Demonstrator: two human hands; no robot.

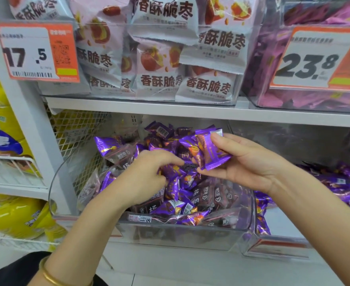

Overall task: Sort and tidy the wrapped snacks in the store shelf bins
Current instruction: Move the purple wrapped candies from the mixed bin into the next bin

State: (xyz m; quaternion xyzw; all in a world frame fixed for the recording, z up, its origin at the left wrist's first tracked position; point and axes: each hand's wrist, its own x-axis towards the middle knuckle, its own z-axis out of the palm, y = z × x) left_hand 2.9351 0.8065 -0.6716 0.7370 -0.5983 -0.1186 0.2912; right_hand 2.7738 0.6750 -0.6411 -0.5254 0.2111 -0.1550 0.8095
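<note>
White store shelf (170, 109), seen from the head camera, crosses the frame from 9 o'clock to 3 o'clock.

Above it, at 12 o'clock, are stacked pale packets (209, 87) printed with red fruit. A purple-filled upper bin (258, 96) stands just beside them at 2 o'clock.

Below the shelf, at frame centre, stands the clear bin (180, 234). It holds a loose heap of purple wrapped snacks (182, 203), mixed with darker brown-windowed packets (221, 195). A neighbouring bin (277, 244) at 4 o'clock touches its side and holds more purple packets.

Yellow bags (11, 215) lie in wire racks at 8 o'clock, and a mesh panel (75, 131) lies between them and the clear bin.

Two orange-edged price tags hang on the upper bins: the left price tag (38, 52) at 10 o'clock reads 17.5, and the right price tag (314, 58) at 2 o'clock reads 23.8.

The right hand (246, 162), above the heap at 3 o'clock of the clear bin, is raised palm-up. Its thumb and fingers (219, 139) are curled round a small stack of held purple packets (209, 149).

The left hand (147, 176), at 9 o'clock of the heap, is palm-down with its fingers (170, 162) bent into the snacks. Whether they have closed on a packet cannot be told.

A gold bangle (50, 275) circles the left forearm at 7 o'clock.
</note>
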